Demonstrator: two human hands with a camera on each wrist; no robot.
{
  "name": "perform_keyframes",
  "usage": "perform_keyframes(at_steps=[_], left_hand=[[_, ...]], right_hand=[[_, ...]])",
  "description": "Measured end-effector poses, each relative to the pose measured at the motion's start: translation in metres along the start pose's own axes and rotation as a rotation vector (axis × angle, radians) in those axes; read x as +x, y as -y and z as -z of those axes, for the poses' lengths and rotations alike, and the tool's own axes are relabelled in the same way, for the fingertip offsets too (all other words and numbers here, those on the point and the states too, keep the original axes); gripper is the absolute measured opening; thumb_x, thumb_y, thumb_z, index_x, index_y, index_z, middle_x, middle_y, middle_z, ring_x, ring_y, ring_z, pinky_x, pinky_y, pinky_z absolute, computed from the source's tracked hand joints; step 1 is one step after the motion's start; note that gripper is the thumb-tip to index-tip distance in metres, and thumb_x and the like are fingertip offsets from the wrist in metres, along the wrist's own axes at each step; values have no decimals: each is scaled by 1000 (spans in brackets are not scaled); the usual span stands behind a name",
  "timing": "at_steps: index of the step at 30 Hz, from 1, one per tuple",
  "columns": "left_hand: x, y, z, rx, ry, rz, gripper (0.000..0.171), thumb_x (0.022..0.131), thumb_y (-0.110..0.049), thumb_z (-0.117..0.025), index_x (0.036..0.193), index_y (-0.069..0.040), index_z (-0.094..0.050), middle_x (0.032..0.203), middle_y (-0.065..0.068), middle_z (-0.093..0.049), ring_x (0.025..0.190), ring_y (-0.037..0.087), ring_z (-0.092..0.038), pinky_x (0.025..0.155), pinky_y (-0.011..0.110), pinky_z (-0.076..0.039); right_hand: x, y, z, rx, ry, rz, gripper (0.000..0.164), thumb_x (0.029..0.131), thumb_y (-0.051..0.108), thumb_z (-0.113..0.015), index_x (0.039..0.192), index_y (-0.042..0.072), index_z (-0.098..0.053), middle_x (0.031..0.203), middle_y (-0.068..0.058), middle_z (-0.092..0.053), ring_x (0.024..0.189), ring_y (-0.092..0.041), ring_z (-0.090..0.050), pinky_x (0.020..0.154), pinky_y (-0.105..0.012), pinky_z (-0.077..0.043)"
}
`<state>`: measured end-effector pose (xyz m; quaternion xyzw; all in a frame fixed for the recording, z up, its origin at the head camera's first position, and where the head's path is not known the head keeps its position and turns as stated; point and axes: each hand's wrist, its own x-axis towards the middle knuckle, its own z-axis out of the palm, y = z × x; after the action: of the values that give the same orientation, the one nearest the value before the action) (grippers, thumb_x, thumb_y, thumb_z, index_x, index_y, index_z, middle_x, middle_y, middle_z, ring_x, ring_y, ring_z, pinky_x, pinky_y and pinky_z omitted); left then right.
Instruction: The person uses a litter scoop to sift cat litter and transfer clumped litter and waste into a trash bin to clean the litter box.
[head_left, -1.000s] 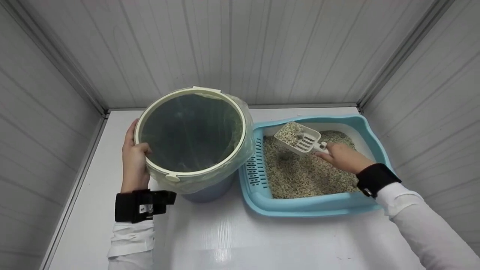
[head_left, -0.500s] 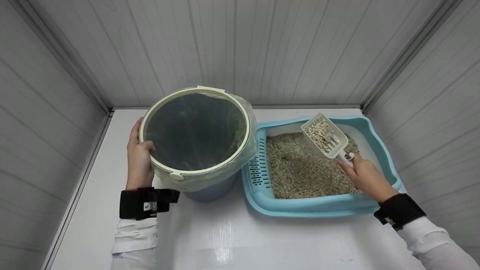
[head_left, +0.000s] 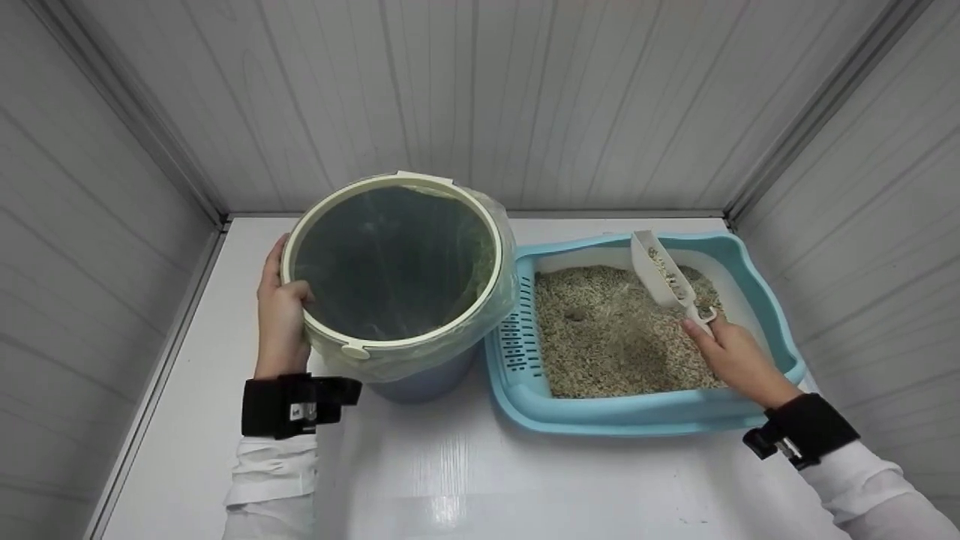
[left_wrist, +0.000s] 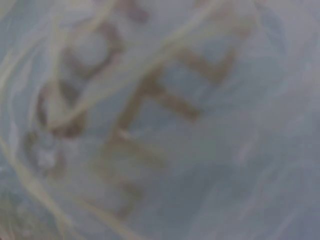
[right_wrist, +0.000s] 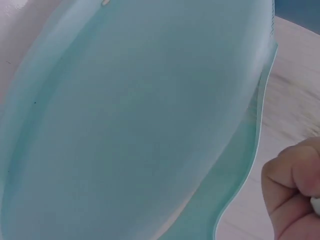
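In the head view, my left hand (head_left: 281,322) grips the left side of the pale rim (head_left: 397,343) of a round bin, thumb over the edge. A thin translucent bag (head_left: 442,351) lines the bin and hangs over its outside; in the left wrist view this plastic bag (left_wrist: 200,150) shows blurred lettering. My right hand (head_left: 739,356) holds a white slotted litter scoop (head_left: 651,274) by its handle, turned on its side above the litter box, some grains still inside. A blurred fall of litter (head_left: 626,322) shows beneath. The right wrist view catches curled fingers (right_wrist: 292,187) at its edge.
The blue litter box (head_left: 622,416) stands right of the bin, with a slotted strip (head_left: 517,337) on its left side. Beige litter (head_left: 577,367) covers its floor. Both stand on a white table (head_left: 450,472), enclosed by grey panel walls (head_left: 480,105).
The scoop has swung right and back towards its handle side, then tipped sideways, and it carries less litter. The left hand keeps its grip on the bin rim.
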<state>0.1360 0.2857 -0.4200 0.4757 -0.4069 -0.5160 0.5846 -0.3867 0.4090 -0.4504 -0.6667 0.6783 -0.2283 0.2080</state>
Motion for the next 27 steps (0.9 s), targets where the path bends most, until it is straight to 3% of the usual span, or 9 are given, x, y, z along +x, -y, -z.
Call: perform_keyframes(at_steps=[2, 5, 9, 13, 16, 21, 27], left_hand=[[0, 0, 0, 3, 6, 0, 83, 69, 16, -25, 142, -24, -21, 147, -5, -16, 136, 14, -11, 109, 40, -15], [0, 0, -1, 11, 10, 7, 82, 70, 15, -24, 141, -25, -21, 148, -6, -14, 136, 14, -10, 109, 39, -13], [0, 0, -1, 18, 11, 17, 82, 71, 15, -24, 141, -27, -21, 148, -7, -13, 136, 13, -10, 109, 37, -14], [1, 1, -1, 17, 9, 11, 82, 70, 15, -24, 141, -26, -22, 148, -6, -14, 136, 13, -10, 109, 38, -15], [1, 2, -1, 24, 6, 6, 83, 70, 16, -24, 141, -25, -22, 148, -5, -15, 136, 13, -11, 109, 38, -15], [1, 1, -2, 31, -2, 7, 82, 70, 16, -25, 141, -25, -23, 148, -6, -16, 135, 12, -12, 109, 38, -15], [1, 0, -1, 21, -16, 7, 83, 69, 16, -26, 141, -26, -24, 147, -6, -17, 135, 12, -13, 109, 39, -15]], right_hand=[[0, 0, 2, -23, 14, -12, 41, 93, 39, -38, 83, 0, -47, 56, -1, -37, 45, -12, -33, 44, -27, -29], [0, -2, 6, -114, 36, -23, 44, 92, 43, -38, 74, 3, -45, 57, -3, -40, 47, -14, -37, 45, -27, -31], [1, -6, 14, -335, 42, 32, 51, 90, 46, -40, 88, -3, -51, 56, -4, -44, 45, -16, -41, 40, -28, -33], [2, -17, 20, -599, -82, 196, 43, 87, 37, -52, 91, -7, -51, 49, -5, -43, 37, -17, -39, 33, -32, -32], [2, -26, 20, -706, -213, 330, 35, 80, 28, -63, 83, -4, -50, 45, -5, -41, 32, -17, -35, 29, -33, -29], [2, -33, 17, -718, -294, 402, 36, 74, 25, -67, 84, -4, -50, 42, -4, -40, 30, -16, -32, 27, -31, -26], [3, -27, 19, -652, -172, 272, 36, 83, 34, -59, 83, -1, -49, 45, -4, -41, 34, -17, -37, 30, -30, -29]])
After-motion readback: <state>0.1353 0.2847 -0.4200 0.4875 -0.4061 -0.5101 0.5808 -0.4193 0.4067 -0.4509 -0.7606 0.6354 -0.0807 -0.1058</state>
